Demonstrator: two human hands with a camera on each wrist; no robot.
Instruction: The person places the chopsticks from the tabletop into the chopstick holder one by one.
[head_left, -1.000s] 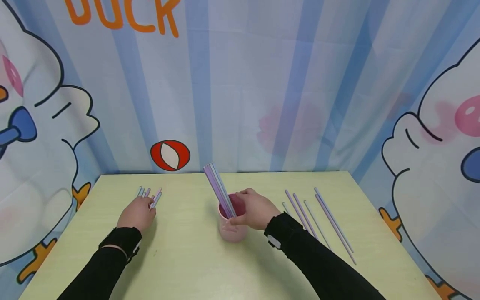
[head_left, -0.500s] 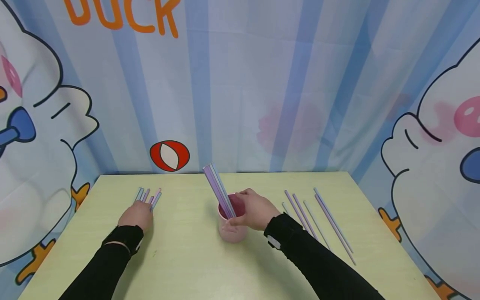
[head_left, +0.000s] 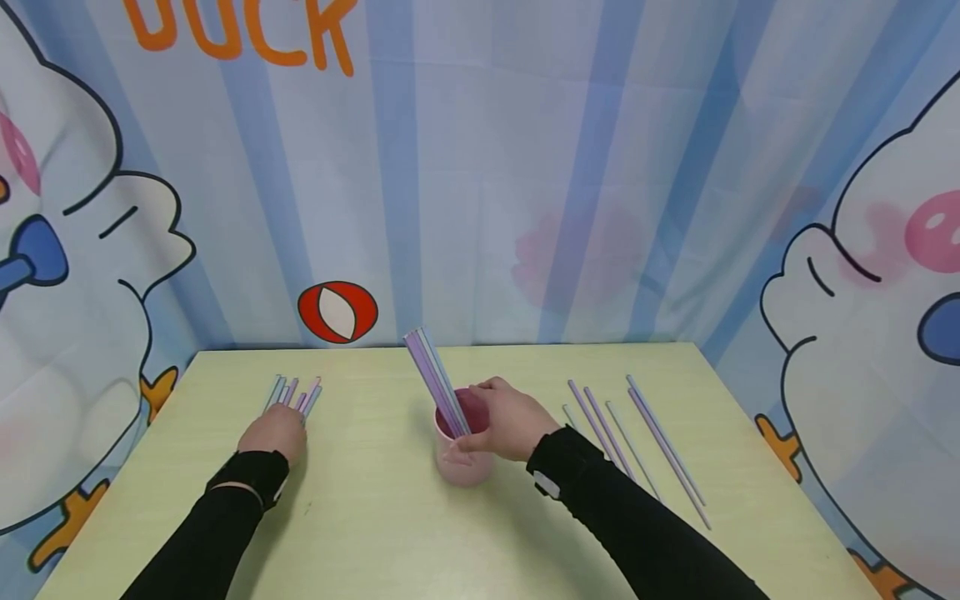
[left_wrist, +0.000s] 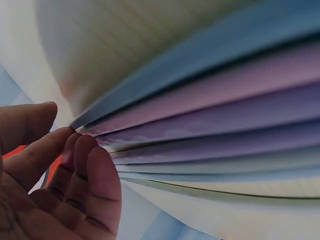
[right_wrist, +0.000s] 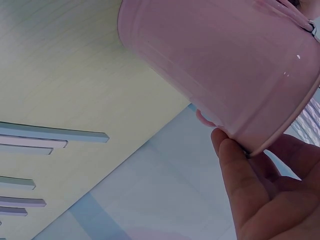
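Observation:
On the left of the table, my left hand [head_left: 272, 433] is over a small spread of thin pastel sticks [head_left: 308, 400]. In the left wrist view its loosely bent fingers [left_wrist: 102, 175] reach the far part of the sticks [left_wrist: 225, 117], with the thumb apart from them. My right hand [head_left: 516, 421] pinches the rim of a pink bucket [head_left: 461, 471] at the centre. A bundle of purple and blue sticks [head_left: 437, 379] leans left inside that bucket. Its wall [right_wrist: 215, 65] and wire handle fill the upper part of the right wrist view.
Several loose purple, blue and pale green sticks [head_left: 663, 442] lie on the right of the table [head_left: 360, 533], partly behind the right forearm. A printed curtain [head_left: 480, 167] hangs behind the table's back edge.
My left hand has drawn slightly back toward me, showing more of the sticks beyond it. The right hand, the bucket and its sticks have stayed put.

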